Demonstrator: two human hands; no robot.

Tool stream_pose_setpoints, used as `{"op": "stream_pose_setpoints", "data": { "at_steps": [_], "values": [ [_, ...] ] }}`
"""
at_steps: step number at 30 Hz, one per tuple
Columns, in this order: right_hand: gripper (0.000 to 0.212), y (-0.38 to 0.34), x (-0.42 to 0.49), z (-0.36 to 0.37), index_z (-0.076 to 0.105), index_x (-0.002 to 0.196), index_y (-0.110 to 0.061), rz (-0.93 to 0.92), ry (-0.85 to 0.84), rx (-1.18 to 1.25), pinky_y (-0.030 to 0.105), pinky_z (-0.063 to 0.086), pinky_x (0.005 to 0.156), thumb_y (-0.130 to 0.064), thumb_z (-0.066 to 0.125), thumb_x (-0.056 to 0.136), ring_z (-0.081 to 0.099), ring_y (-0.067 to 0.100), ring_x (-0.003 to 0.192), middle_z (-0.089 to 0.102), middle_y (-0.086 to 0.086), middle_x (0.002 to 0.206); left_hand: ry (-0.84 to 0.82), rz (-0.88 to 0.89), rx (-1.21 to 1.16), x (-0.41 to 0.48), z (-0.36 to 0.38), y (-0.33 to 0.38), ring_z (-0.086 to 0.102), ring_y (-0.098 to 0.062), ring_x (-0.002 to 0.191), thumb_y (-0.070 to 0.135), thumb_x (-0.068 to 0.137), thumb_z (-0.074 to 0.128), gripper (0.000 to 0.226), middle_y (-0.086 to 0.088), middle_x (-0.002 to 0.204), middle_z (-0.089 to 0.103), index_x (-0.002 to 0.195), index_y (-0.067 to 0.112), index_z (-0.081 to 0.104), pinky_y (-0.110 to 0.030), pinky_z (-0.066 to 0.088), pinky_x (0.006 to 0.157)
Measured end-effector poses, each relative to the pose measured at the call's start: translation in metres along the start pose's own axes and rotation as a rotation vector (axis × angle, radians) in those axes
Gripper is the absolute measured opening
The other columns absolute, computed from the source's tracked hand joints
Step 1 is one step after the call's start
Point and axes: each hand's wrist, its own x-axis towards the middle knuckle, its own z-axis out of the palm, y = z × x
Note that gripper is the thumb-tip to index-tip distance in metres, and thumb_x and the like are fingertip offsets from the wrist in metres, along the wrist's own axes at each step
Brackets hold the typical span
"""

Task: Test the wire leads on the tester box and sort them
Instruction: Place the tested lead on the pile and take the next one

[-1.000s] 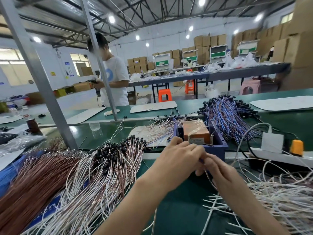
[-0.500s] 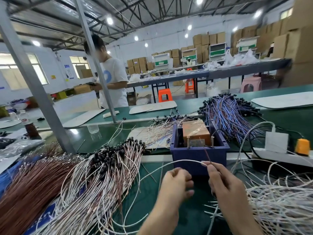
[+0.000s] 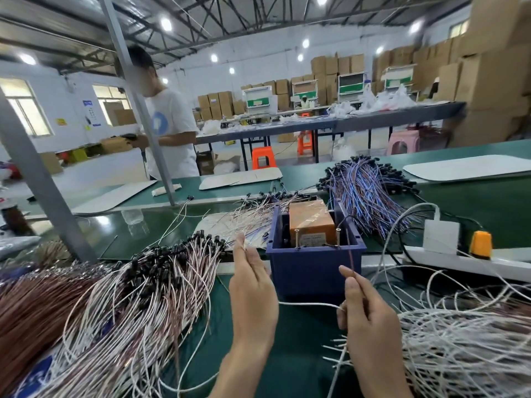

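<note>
The tester box [image 3: 313, 267] is a blue bin holding an orange unit with two upright metal pins at its front. My left hand [image 3: 251, 285] is raised to the left of the box and pinches the white end of a wire lead [image 3: 309, 304]. That lead sags across to my right hand [image 3: 365, 308], which pinches its brown end just in front of the box, the tip pointing up towards the right pin. A heap of white and brown leads with black ends [image 3: 138, 291] lies on the left. A tangle of white leads [image 3: 465, 349] lies on the right.
A blue and purple wire bundle [image 3: 367, 196] lies behind the box, and a thinner spread of leads [image 3: 253, 216] sits on a sheet at its left. A white power strip [image 3: 471, 258] with an orange plug is at right. A grey post [image 3: 43, 185] slants at left; a person stands beyond the bench.
Both hands pulled back from the box, then spread apart. My left hand rose to the left with the white end; my right hand now holds the brown end up before the box.
</note>
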Motion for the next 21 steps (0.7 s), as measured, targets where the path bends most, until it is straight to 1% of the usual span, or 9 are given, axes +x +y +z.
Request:
{"op": "stream_pose_setpoints", "data": {
  "at_steps": [5,7,9,11,13,15,17,18,21],
  "values": [
    [0.048,0.006,0.001,0.005,0.033,0.140,-0.050,0.007,0.050,-0.064,0.013,0.046,0.058,-0.058,0.033,0.093,0.059,0.004,0.052,0.064,-0.012,0.059,-0.076,0.079,0.350,-0.015,0.007,-0.019,0.039,-0.009,0.037,0.038,0.105,0.025,0.054,0.010,0.044,0.040,0.158,0.028,0.022,-0.022,0.029,0.042],
    [0.049,0.007,0.002,0.007,0.025,0.143,-0.050,-0.014,0.045,-0.096,0.013,0.047,0.059,-0.057,0.033,0.095,0.060,0.004,0.052,0.065,-0.014,0.061,-0.060,0.106,0.427,-0.019,0.008,-0.022,0.039,-0.009,0.038,0.043,0.101,0.019,0.058,0.008,0.046,0.043,0.157,0.029,0.022,-0.021,0.029,0.044],
    [0.046,0.007,0.002,0.008,0.025,0.142,-0.051,-0.038,0.036,-0.126,0.015,0.047,0.058,-0.057,0.031,0.096,0.061,0.004,0.053,0.066,-0.015,0.063,-0.037,0.132,0.434,-0.024,0.008,-0.024,0.045,-0.007,0.041,0.049,0.097,0.014,0.061,0.007,0.047,0.048,0.154,0.033,0.029,-0.024,0.033,0.047],
    [0.042,0.007,0.002,0.009,0.032,0.138,-0.051,-0.055,0.038,-0.136,0.018,0.046,0.055,-0.058,0.028,0.097,0.061,0.005,0.053,0.066,-0.014,0.063,0.012,0.138,0.405,-0.025,0.007,-0.027,0.051,-0.007,0.044,0.049,0.098,0.018,0.056,0.008,0.050,0.054,0.145,0.034,0.044,-0.028,0.038,0.048],
    [0.035,0.006,0.002,0.009,0.040,0.131,-0.053,-0.071,0.047,-0.127,0.019,0.046,0.056,-0.056,0.027,0.098,0.061,0.005,0.054,0.066,-0.011,0.061,0.055,0.120,0.317,-0.023,0.007,-0.030,0.053,-0.007,0.046,0.045,0.101,0.029,0.043,0.010,0.054,0.058,0.129,0.033,0.058,-0.026,0.040,0.049],
    [0.032,0.003,0.005,0.009,0.046,0.125,-0.053,-0.066,0.063,-0.103,0.018,0.046,0.057,-0.055,0.029,0.098,0.060,0.005,0.054,0.066,-0.008,0.060,0.074,0.073,0.148,-0.018,0.007,-0.031,0.047,-0.006,0.045,0.039,0.102,0.041,0.029,0.011,0.062,0.062,0.116,0.032,0.066,-0.020,0.037,0.047],
    [0.035,0.004,0.008,0.008,0.051,0.126,-0.048,-0.028,0.091,-0.068,0.020,0.044,0.056,-0.054,0.031,0.098,0.059,0.006,0.053,0.066,-0.005,0.060,0.079,-0.065,-0.125,-0.010,0.003,-0.029,0.038,-0.004,0.047,0.031,0.102,0.051,0.023,0.009,0.064,0.061,0.116,0.033,0.069,-0.022,0.034,0.044],
    [0.035,0.004,0.009,0.008,0.052,0.127,-0.045,-0.007,0.106,-0.049,0.020,0.043,0.055,-0.052,0.032,0.099,0.059,0.006,0.053,0.066,-0.004,0.059,0.077,-0.147,-0.253,-0.006,0.000,-0.028,0.038,-0.005,0.048,0.029,0.101,0.054,0.022,0.007,0.062,0.059,0.115,0.032,0.071,-0.021,0.035,0.043],
    [0.028,0.005,0.008,0.007,0.052,0.127,-0.045,0.016,0.133,-0.012,0.014,0.044,0.054,-0.043,0.037,0.103,0.058,0.006,0.049,0.065,-0.001,0.057,0.081,-0.315,-0.529,0.003,-0.014,-0.027,0.040,-0.007,0.044,0.041,0.096,0.055,0.027,0.004,0.055,0.046,0.112,0.029,0.073,-0.017,0.037,0.042]
  ]
}}
